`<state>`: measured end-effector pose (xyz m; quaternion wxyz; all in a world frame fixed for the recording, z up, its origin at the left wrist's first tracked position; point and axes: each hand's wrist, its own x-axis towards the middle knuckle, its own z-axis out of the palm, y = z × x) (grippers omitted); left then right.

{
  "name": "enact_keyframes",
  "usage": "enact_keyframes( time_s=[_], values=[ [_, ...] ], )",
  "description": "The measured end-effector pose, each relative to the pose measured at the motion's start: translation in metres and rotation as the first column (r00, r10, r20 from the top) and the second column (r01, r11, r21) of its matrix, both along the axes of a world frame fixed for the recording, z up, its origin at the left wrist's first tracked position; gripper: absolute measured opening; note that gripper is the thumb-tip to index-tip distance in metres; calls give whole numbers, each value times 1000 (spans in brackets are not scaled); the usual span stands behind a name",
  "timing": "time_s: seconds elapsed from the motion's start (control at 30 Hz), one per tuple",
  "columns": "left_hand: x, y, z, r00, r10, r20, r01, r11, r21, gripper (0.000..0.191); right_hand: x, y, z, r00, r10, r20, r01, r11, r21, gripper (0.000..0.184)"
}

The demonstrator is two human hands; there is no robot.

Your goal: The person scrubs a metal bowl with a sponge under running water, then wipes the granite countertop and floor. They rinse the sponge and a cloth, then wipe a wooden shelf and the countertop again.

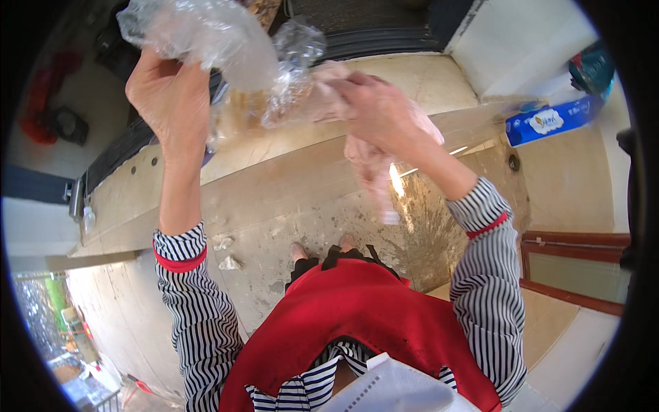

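My left hand [172, 98] is raised at the upper left, its fingers closed on a crumpled clear plastic bag [226, 36] that partly hides them. A pink cloth [368, 154] hangs from my right hand [373, 105], which grips it over the stone ledge, blurred by motion. Between the hands, more clear plastic wrapping [291, 77] lies against the cloth. Behind it on the ledge are yellowish items in clear plastic [242, 110], too blurred to name.
A pale stone ledge [422, 82] runs below a dark-framed opening. At the right stands a blue tissue pack [556, 121] near a dark green bag [592, 67]. White scraps [229, 262] lie on the stained floor. A brown-framed panel [576, 273] is low at the right.
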<state>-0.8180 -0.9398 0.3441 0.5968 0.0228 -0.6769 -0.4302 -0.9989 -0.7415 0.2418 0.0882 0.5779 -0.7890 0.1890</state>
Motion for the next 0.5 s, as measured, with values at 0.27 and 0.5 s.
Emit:
enact_keyframes(
  time_s=[0.27, 0.5],
  values=[
    [9, 0, -5, 992, 27, 127, -43, 991, 129, 31, -80, 54, 76, 843, -413, -345, 497, 843, 206, 26],
    [-18, 28, 4, 991, -112, 76, 104, 989, 104, 33, -44, 42, 69, 950, -199, -242, 230, 967, 109, 51]
  ],
)
